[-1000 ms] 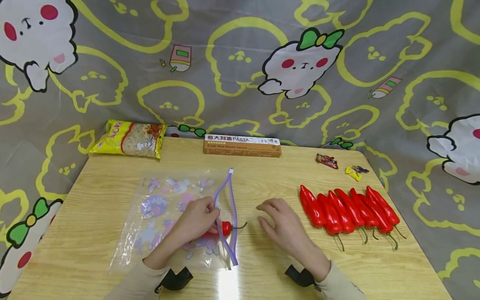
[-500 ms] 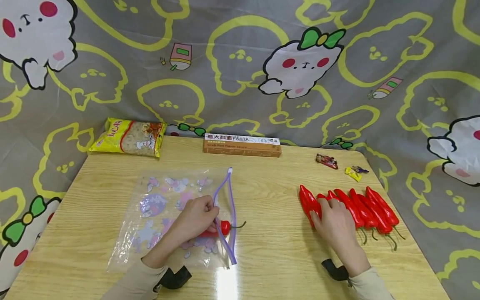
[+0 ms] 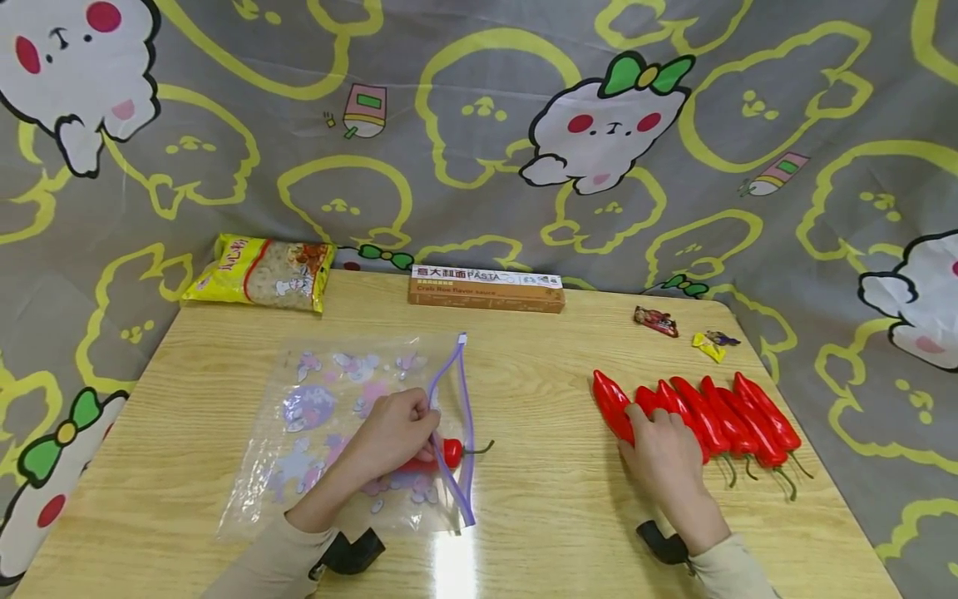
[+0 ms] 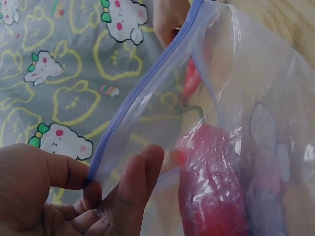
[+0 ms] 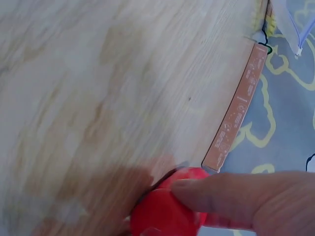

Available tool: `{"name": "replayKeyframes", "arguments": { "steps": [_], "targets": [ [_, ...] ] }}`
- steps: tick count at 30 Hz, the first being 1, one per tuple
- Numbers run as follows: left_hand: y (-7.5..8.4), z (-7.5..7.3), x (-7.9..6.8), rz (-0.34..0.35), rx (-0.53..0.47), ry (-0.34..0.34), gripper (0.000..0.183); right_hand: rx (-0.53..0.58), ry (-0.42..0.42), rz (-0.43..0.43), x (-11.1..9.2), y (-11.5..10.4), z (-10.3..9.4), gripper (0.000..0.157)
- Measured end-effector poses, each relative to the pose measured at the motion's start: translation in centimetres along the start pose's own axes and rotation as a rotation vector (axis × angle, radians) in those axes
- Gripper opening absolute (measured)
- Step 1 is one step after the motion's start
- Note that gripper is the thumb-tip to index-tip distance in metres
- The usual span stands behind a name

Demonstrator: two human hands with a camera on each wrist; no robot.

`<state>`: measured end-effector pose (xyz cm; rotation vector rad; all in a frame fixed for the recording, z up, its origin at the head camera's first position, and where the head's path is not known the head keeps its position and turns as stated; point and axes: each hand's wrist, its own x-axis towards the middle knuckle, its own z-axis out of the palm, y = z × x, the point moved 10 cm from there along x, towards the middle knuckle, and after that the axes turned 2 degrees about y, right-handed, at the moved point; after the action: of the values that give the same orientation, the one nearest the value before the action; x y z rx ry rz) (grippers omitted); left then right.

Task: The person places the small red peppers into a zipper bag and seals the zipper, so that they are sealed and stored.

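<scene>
My left hand (image 3: 397, 428) pinches the purple zip edge of a clear printed zip bag (image 3: 258, 482), as the left wrist view shows between thumb and finger. Inside the bag lies a red pepper (image 4: 211, 182), its green stem toward the parted mouth. On the right, my right hand (image 3: 666, 462) grips the leftmost red pepper (image 3: 611, 403) of a row. Its thumb (image 5: 197, 194) lies on the red skin in the right wrist view; the fingers' far side is hidden. Several more red peppers (image 3: 703, 412) lie side by side just right of that hand.
At the back stand a pasta box (image 3: 486, 293) and, to its left, a yellow food packet (image 3: 258, 273). Two small wrapped sweets (image 3: 656, 321) lie beyond the peppers. A patterned grey cloth (image 3: 479, 191) hangs behind the wooden table (image 3: 531, 358).
My right hand has moved right from beside the bag mouth to the pepper row and grips the leftmost pepper, which has shifted slightly left. The left hand keeps its place on the bag edge.
</scene>
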<state>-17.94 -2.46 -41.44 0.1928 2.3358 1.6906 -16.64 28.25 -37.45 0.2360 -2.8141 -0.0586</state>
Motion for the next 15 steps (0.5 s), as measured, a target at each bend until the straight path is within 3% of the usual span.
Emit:
{"name": "replayKeyframes", "arguments": {
  "steps": [5, 8, 15],
  "targets": [
    [0.0, 0.0, 0.0, 0.003, 0.001, -0.006, 0.015, 0.089, 0.052, -0.01, 0.3, -0.5, -0.3, 0.04],
    [0.1, 0.0, 0.0, 0.007, 0.002, -0.006, 0.015, 0.196, 0.041, -0.001, 0.8, -1.3, -0.6, 0.038],
    [0.0, -0.2, 0.1, 0.011, 0.014, -0.001, 0.016, 0.473, -0.001, -0.08, 2.2, -5.4, -2.7, 0.034]
  ]
}}
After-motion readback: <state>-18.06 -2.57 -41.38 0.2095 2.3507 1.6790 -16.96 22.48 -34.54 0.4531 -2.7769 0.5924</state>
